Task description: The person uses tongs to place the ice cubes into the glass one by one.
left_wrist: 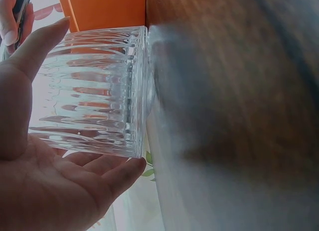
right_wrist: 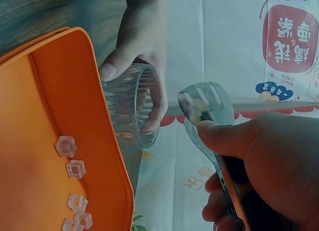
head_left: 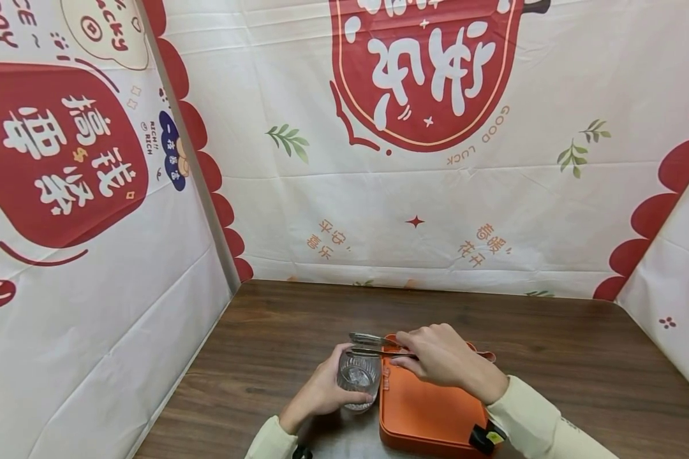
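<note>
My left hand (head_left: 325, 386) holds a clear ribbed glass (head_left: 358, 382), thumb on one side and fingers on the other. In the left wrist view the glass base (left_wrist: 142, 91) is at or just above the tabletop; contact is hard to tell. Metal serving tongs (right_wrist: 219, 104) with a slotted end are gripped in my right hand (head_left: 442, 357). Their tips point left, above the glass mouth in the head view, with nothing seen between them. Several small clear faceted pieces (right_wrist: 76, 169) lie inside the orange box (head_left: 430, 405), right beside the glass.
The box has raised walls (right_wrist: 82, 86) next to the glass. Brown wood-grain tabletop (head_left: 298, 312) surrounds both. Printed cloth (head_left: 413, 204) hangs along the back and sides. A black device (head_left: 487, 438) is at my right wrist, near the box's front corner.
</note>
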{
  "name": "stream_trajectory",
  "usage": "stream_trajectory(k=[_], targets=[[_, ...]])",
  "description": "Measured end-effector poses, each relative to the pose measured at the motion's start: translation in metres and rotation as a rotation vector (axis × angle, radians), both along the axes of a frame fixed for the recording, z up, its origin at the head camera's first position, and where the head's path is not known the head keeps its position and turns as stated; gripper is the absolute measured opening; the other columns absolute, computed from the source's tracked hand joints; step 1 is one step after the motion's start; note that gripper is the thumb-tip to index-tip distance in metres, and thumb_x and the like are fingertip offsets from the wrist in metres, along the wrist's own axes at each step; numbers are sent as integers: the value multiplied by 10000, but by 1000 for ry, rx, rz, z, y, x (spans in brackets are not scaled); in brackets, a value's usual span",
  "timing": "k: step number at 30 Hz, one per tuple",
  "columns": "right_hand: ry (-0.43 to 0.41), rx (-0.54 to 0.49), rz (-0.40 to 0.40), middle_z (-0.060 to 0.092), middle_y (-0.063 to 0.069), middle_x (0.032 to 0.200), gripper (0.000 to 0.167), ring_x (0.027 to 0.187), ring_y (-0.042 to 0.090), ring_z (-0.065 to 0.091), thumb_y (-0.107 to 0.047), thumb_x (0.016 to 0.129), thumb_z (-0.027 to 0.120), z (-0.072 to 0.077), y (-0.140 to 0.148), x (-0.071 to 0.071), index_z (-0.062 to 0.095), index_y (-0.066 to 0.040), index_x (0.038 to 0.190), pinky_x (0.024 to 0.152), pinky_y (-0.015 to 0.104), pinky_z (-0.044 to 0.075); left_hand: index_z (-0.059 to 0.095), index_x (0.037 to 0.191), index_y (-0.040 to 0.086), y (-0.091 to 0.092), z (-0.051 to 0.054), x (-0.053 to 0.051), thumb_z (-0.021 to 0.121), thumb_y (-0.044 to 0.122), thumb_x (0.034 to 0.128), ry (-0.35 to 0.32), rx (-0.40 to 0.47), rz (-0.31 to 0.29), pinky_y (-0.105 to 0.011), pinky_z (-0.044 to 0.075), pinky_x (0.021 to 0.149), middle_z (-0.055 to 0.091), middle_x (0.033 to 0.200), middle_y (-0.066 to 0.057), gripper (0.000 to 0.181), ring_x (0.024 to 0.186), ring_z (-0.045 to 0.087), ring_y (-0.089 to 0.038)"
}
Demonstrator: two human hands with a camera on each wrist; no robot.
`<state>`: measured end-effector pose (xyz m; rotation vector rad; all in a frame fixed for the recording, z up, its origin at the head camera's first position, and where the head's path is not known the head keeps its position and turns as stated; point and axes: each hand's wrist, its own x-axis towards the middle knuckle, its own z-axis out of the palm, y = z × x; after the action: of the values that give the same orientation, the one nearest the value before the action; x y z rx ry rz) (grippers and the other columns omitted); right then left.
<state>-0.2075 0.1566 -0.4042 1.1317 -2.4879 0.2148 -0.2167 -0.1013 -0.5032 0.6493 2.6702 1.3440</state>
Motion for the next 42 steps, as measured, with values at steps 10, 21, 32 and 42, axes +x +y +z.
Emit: stream_trajectory(k=[10,21,32,42], targets=[[-53,-7,-48,353,-187,554,319,450,-37,306,-408,887,718,0,6,-1,488,-220,772,444,196,246,390,1416,194,0,-1,-1,911,428,664,3,-7,5,-398,477,881,637,1167,-45,944,1018,601,-198],[-52,38,-106,431,-177,596,345,471,-16,388,-517,895,669,5,19,1,548,-200,831,448,221,311,388,1421,173,1,2,0,916,420,656,3,-15,19,-409,482,890,639,1174,-53,962,1030,606,-212],[-93,78,-150,560,-114,670,346,493,37,463,-489,881,698,4,39,2,582,-163,900,456,251,353,399,1400,189,1,2,-1,919,415,651,1,-16,23,-424,487,893,635,1187,-64,939,1045,611,-238],[-133,120,-195,541,-111,657,336,484,62,467,-463,864,720,-4,52,0,577,-159,886,450,268,358,398,1398,193,0,1,-2,919,415,652,2,-9,19,-428,489,881,638,1179,-74,936,1030,613,-239]])
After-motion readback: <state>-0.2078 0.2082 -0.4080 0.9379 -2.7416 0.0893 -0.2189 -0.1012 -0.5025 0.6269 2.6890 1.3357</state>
